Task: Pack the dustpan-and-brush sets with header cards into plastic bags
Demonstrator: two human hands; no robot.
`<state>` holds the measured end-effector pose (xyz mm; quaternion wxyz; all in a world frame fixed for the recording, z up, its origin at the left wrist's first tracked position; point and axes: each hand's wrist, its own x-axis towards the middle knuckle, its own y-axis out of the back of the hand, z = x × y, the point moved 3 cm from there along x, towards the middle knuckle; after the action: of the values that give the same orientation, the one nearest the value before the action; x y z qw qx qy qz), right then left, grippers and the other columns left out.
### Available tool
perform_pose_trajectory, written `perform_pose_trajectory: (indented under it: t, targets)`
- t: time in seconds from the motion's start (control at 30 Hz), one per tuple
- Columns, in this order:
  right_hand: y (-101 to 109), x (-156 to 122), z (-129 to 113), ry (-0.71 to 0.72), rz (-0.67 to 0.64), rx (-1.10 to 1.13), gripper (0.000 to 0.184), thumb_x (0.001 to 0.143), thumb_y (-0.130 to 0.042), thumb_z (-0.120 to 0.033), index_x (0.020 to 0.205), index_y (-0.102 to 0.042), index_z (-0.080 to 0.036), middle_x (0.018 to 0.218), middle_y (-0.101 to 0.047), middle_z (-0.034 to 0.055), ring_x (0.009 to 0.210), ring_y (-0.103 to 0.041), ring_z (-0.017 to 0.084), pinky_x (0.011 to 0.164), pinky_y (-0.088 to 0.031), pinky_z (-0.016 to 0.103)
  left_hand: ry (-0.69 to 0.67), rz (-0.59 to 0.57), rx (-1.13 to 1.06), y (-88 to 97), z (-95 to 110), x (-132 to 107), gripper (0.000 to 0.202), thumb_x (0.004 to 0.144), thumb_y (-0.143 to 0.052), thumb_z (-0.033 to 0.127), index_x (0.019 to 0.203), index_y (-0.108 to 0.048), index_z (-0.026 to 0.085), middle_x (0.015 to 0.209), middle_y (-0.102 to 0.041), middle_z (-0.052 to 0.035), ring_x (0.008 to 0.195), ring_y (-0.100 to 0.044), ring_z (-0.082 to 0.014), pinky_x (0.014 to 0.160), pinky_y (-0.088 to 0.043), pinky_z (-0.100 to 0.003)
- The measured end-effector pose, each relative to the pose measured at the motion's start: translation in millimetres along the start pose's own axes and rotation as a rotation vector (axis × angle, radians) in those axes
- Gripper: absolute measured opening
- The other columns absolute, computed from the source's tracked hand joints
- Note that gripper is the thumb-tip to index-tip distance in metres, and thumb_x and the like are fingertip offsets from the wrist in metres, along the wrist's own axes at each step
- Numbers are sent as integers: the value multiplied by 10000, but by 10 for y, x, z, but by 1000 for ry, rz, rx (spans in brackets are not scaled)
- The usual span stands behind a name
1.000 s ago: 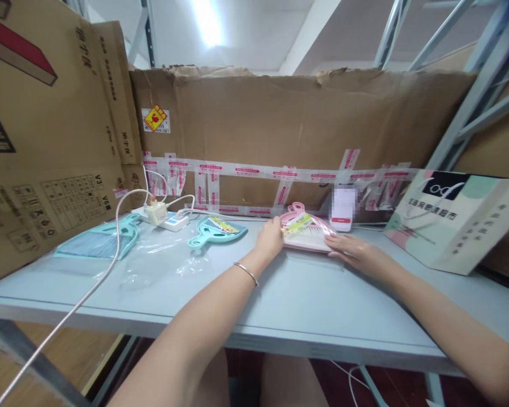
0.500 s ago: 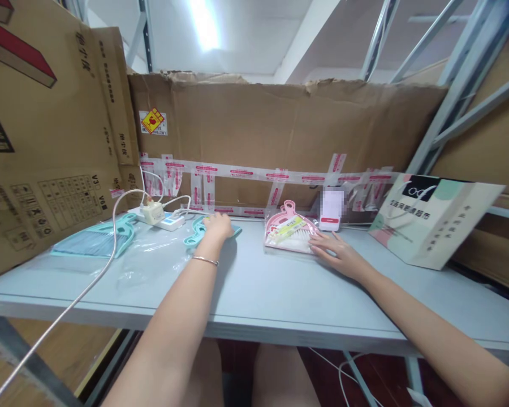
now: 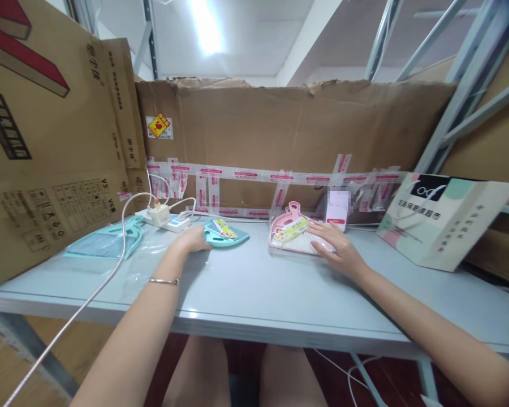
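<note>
My left hand (image 3: 190, 239) is closed around the left end of a small teal dustpan (image 3: 233, 242), which has a yellow-and-white label on top. The fingers partly hide that end. To the right, a pink dustpan with a white-bristled brush (image 3: 294, 209) lies in clear plastic wrap, also labelled. My right hand (image 3: 337, 247) rests on its right edge, fingers spread and stretched out. Farther left lies a second teal dustpan (image 3: 99, 242) with a bluish brush, on or under clear plastic film.
A power strip (image 3: 178, 225) with a white plug adapter (image 3: 160, 215) stands behind my left hand, and a white cable (image 3: 106, 280) crosses the table's left side. Behind are taped cardboard (image 3: 254, 130) and a phone-like device (image 3: 337, 209). A paper bag (image 3: 432, 226) stands right.
My left hand has moved left, from over the middle teal dustpan to its left end. That dustpan has turned, showing its label. My right hand has shifted slightly on the pink set.
</note>
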<state>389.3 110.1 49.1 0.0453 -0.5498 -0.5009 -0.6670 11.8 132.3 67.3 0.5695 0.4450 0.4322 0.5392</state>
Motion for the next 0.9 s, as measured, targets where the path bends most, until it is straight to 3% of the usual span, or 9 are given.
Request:
perform_pose_trajectory:
  t: [0.1, 0.17, 0.23, 0.33, 0.4, 0.5, 0.63, 0.77, 0.9]
  targets:
    - [-90, 245, -236, -86, 69, 152, 226, 844, -489, -331, 958, -656, -231, 1064, -678, 70, 1072, -587, 233, 1024, -332, 477, -45, 55, -57, -11, 16, 18, 583, 665, -600, 317, 1208, -490, 135, 1234, -570, -173, 1106, -544, -316, 904, -419, -374]
    - [-212, 446, -365, -295, 54, 341, 198, 827, -510, -336, 904, -658, -228, 1037, -678, 62, 1055, -584, 224, 1012, -357, 437, -76, 106, -108, 28, 18, 2, 621, 682, -585, 313, 1262, -445, 142, 1266, -548, -162, 1136, -524, -310, 927, -407, -378]
    - [-392, 626, -442, -619, 7, 574, 204, 784, -583, -333, 944, -640, -220, 1116, -640, 58, 1123, -537, 218, 1045, -326, 401, -126, 150, -167, 87, 29, -40, 667, 694, -581, 337, 1310, -399, 157, 1300, -523, -139, 1171, -499, -297, 951, -396, -365]
    - [-659, 852, -527, -833, -58, 727, 399, 739, -652, -362, 1087, -559, -190, 1224, -576, 109, 1142, -528, 238, 1013, -374, 421, -234, 160, -249, 166, 89, -126, 679, 705, -586, 393, 1324, -390, 194, 1304, -525, -90, 1186, -494, -265, 948, -407, -324]
    - [-824, 921, -559, -916, -166, 843, 436, 728, -672, -374, 1082, -545, -154, 1144, -619, 157, 1028, -603, 256, 910, -468, 443, -301, 139, -287, 195, 156, -179, 688, 694, -609, 417, 1319, -402, 217, 1297, -532, -65, 1185, -497, -250, 930, -423, -300]
    - [-983, 881, -631, -998, -380, 1081, 299, 733, -684, -291, 956, -588, -115, 873, -702, 147, 754, -679, 226, 726, -562, 399, -379, 91, -327, 206, 271, -238, 718, 658, -665, 398, 1314, -423, 235, 1260, -556, -62, 1172, -503, -251, 912, -433, -300]
    - [-954, 733, -723, -1019, -508, 1311, 210, 717, -688, -144, 905, -598, -116, 767, -709, 100, 648, -680, 185, 688, -578, 342, -410, 61, -334, 220, 355, -274, 733, 627, -704, 345, 1305, -443, 244, 1174, -597, -71, 1119, -532, -250, 908, -429, -322]
    - [-821, 689, -686, -1026, -385, 1440, 272, 719, -673, -86, 962, -571, -153, 810, -715, 66, 695, -693, 184, 738, -577, 353, -314, 151, -381, 319, 211, -290, 807, 647, -681, 443, 1356, -357, 237, 1337, -483, -89, 1203, -470, -236, 954, -406, -307]
    - [-738, 727, -569, -1063, -203, 1510, 280, 731, -649, -65, 983, -567, -158, 814, -719, 61, 705, -696, 194, 746, -580, 361, -4, 148, -174, 387, -179, -320, 708, 685, -592, 550, 1262, -456, 164, 1343, -478, -153, 1197, -480, -304, 911, -439, -360]
